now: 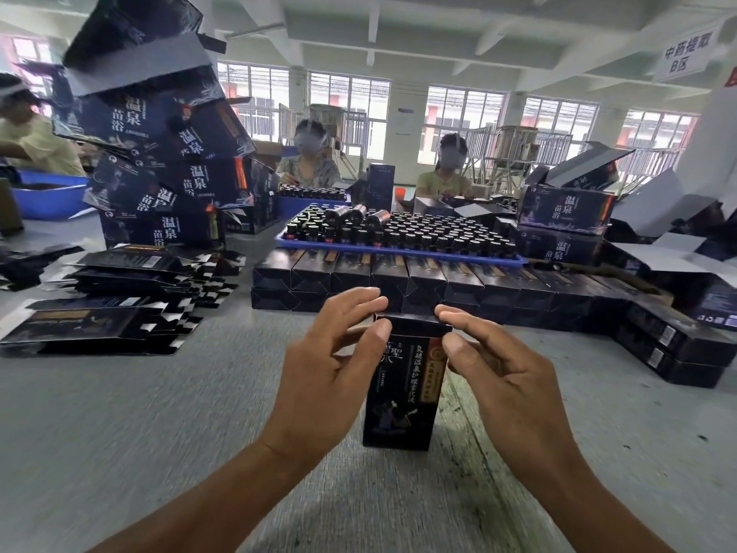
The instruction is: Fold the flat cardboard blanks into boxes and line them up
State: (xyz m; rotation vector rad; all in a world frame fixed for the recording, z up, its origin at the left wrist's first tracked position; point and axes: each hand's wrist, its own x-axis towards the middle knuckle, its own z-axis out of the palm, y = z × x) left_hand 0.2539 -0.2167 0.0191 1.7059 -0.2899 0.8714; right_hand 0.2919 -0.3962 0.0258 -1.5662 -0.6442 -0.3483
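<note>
Both hands are working at the top of a tall dark box (401,389) that is standing upright on the gray surface (119,433), near the person. The left hand (323,369) is pinching the top left corner, and the right hand (502,377) is pinching the top right corner. Just behind it, folded boxes (399,279) are lying in a long row. A blue tray (399,257) of small bottles is sitting on them. Flat blanks (119,297) are piling up on the left.
</note>
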